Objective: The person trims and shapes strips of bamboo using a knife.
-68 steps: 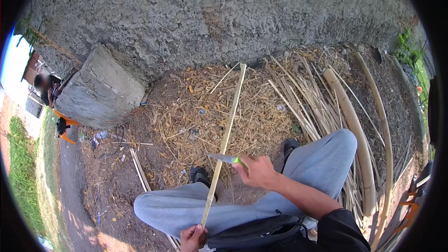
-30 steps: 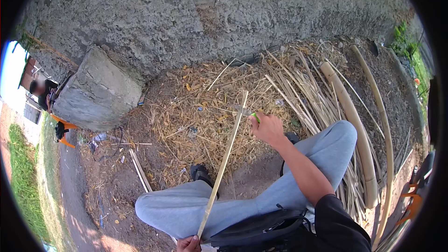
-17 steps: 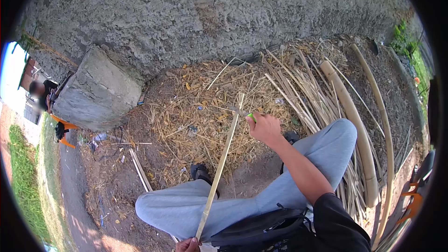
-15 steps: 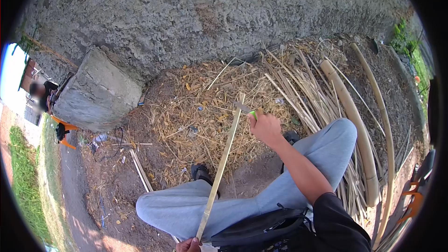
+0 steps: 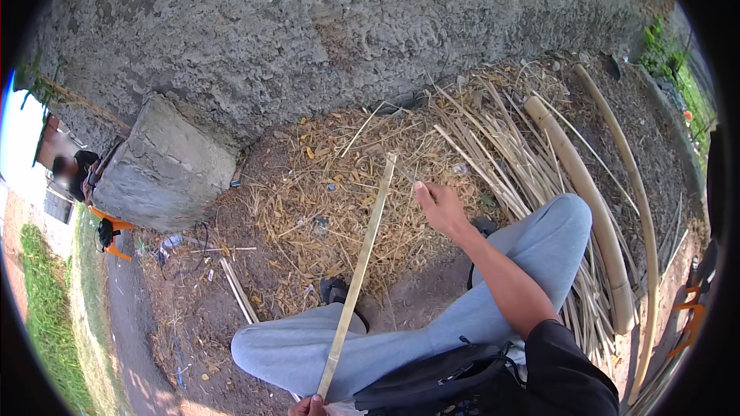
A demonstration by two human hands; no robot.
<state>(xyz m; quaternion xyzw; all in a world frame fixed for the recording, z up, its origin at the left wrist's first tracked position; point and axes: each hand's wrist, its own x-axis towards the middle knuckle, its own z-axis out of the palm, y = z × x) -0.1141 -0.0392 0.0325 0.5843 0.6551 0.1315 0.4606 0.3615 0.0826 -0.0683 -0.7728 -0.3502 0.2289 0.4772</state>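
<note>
My left hand (image 5: 310,407), at the bottom edge, is closed on the lower end of a long flat bamboo strip (image 5: 358,273). The strip slants up across my left leg, and its far end is over the shavings. My right hand (image 5: 441,206) is closed around a knife (image 5: 406,172), whose handle is mostly hidden by the fingers. Its thin blade points up and left toward the strip's far end; I cannot tell if they touch.
Pale shavings and dry leaves (image 5: 308,200) cover the ground before a rough wall (image 5: 370,31). To the right lie split bamboo strips (image 5: 509,146) and a thick bamboo pole (image 5: 578,177). A concrete block (image 5: 166,162) stands left, with a person (image 5: 77,173) beyond it.
The bamboo strip's far end has shifted slightly left. My right hand has turned a little, so the knife's green handle no longer shows. Both hands keep their hold.
</note>
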